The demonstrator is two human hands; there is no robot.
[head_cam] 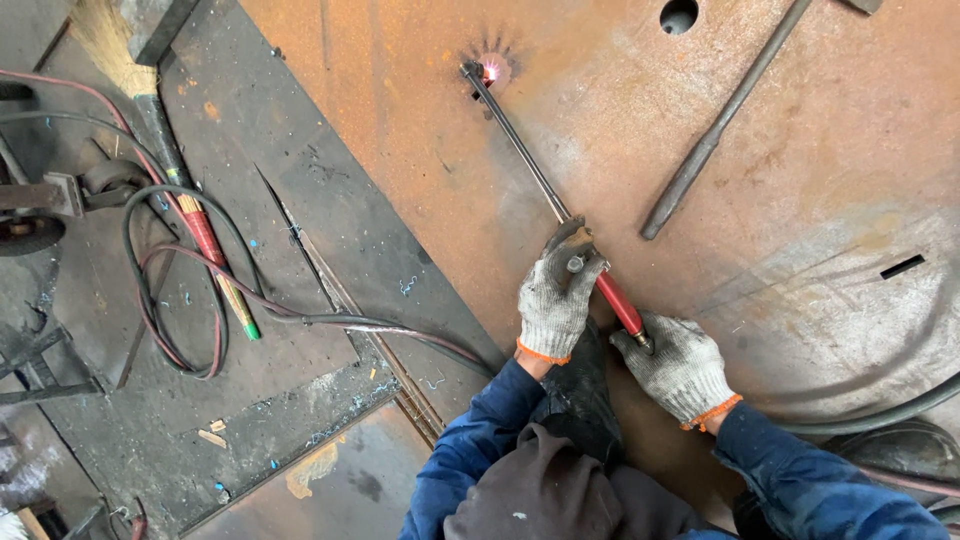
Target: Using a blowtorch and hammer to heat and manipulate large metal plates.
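Note:
A long cutting torch (530,160) with a red handle lies slanted over a rusty steel plate (800,250). Its tip burns with a bright flame (493,68) at the plate's far side, sparks spread around it. My left hand (557,292), in a grey knitted glove with an orange cuff, grips the torch where the tube meets the handle. My right hand (682,366), gloved the same way, holds the rear end of the red handle. Both sleeves are blue.
A steel bar (715,135) lies on the plate to the right, near a round hole (678,14) and a small slot (902,266). Hoses (200,290) coil on the dark floor plate at left beside a broom (160,130) and a cart wheel (30,232).

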